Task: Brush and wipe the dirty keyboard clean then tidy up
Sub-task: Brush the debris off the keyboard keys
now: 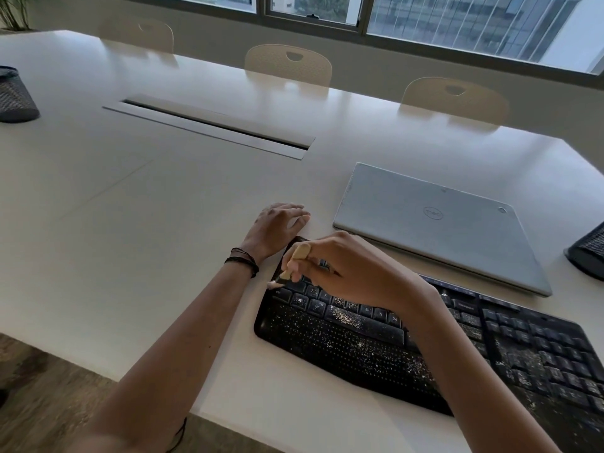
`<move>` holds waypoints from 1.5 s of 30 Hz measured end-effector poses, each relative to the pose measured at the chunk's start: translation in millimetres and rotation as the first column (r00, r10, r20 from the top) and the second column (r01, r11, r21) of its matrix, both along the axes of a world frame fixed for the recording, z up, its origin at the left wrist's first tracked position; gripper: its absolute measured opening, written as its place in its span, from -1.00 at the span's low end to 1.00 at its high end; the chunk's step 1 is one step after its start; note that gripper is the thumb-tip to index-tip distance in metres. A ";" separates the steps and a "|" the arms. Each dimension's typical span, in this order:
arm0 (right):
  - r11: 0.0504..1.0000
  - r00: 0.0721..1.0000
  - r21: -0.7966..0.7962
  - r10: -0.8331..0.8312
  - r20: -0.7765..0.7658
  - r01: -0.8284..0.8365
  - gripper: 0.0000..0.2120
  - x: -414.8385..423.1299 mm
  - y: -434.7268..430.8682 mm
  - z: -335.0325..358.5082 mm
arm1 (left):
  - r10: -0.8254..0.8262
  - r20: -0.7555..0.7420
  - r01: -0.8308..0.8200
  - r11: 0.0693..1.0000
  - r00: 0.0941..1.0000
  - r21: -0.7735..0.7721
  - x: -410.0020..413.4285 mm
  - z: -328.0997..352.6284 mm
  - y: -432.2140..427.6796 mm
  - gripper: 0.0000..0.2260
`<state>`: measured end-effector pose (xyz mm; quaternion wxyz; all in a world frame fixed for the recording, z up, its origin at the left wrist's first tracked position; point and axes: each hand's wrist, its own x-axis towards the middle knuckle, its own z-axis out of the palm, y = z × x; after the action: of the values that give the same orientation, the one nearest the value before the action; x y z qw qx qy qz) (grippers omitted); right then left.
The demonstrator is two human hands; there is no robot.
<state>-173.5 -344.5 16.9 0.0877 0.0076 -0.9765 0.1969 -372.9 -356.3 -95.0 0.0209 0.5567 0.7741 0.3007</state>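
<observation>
Black keyboard [376, 351] sits at the near right edge of the white worktop [147, 197], angled, running off the right side of frame. Pale crumbs are scattered over the palm rest and the lower key rows, heaviest around the space bar.

Right hand [353, 266] is over the keyboard's far-left corner, fingers [295, 268] pinched around a small wooden-handled brush [289, 268]. Bristle tip points down-left, at the keyboard's left edge by the Ctrl key; can't tell if the bristles actually touch.

Left hand [277, 228] lies palm down on the worktop just beyond the keyboard's far-left corner, fingers relaxed and spread, holding nothing. Dark cord bracelets [243, 261] on that wrist.

Closed silver laptop [438, 223] lies flat just beyond the keyboard, to the right. Dark mesh holder [14, 94] at far left, another mesh item [588, 253] at the right edge, cut off. Cable slot [212, 125] in the worktop centre; three beige chairs [289, 63] on the far side, under the windows.
</observation>
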 end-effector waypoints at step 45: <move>0.999 0.996 -0.004 -0.042 0.082 0.042 -0.68 4.8 2.7 6.7 | -0.005 0.024 0.006 0.998 1.000 -0.055 1.0 1.5 -0.6 -0.59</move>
<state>-168.6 -341.8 23.7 0.0515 -0.0212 -0.9786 0.1980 -372.0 -356.9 -93.5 0.0461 0.5543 0.7804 0.2857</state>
